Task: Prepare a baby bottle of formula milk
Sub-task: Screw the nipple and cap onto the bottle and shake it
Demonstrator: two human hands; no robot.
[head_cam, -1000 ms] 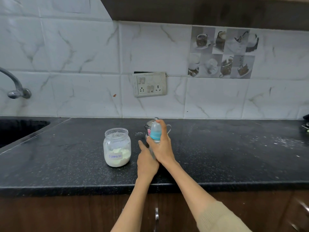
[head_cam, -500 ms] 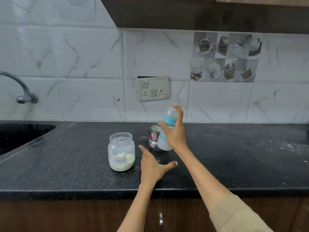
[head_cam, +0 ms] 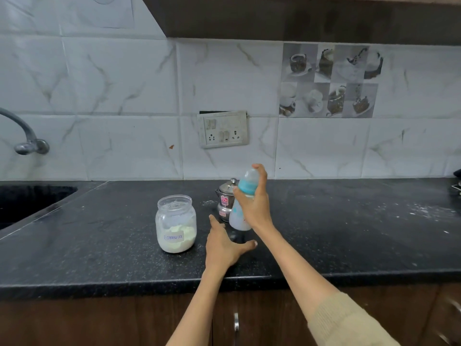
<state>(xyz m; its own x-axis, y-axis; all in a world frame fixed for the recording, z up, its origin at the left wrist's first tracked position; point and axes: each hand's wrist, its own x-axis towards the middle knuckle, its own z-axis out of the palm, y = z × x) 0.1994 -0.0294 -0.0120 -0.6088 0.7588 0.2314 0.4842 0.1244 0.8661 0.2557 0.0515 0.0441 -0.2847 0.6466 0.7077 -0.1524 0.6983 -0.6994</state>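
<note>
My right hand (head_cam: 254, 206) grips a baby bottle (head_cam: 241, 207) with a teal collar and clear cap, held tilted above the black counter (head_cam: 349, 233); a fingertip rests on the cap's top. The bottle holds milky white liquid. My left hand (head_cam: 223, 245) hovers open just below and left of the bottle, fingers spread, holding nothing. A clear jar (head_cam: 176, 223) labelled "Formula", partly filled with pale powder, stands to the left of my hands. A small steel lidded pot (head_cam: 225, 199) stands behind the bottle, partly hidden by it.
A sink (head_cam: 27, 203) is set into the counter at far left, with a tap (head_cam: 22, 136) above it. A socket panel (head_cam: 223, 129) sits on the tiled wall. White powder is scattered on the counter at right. Cabinet doors lie below the counter edge.
My right hand has lifted the bottle off the counter and holds it higher. My left hand has let go of the bottle's base and spread open beneath it.
</note>
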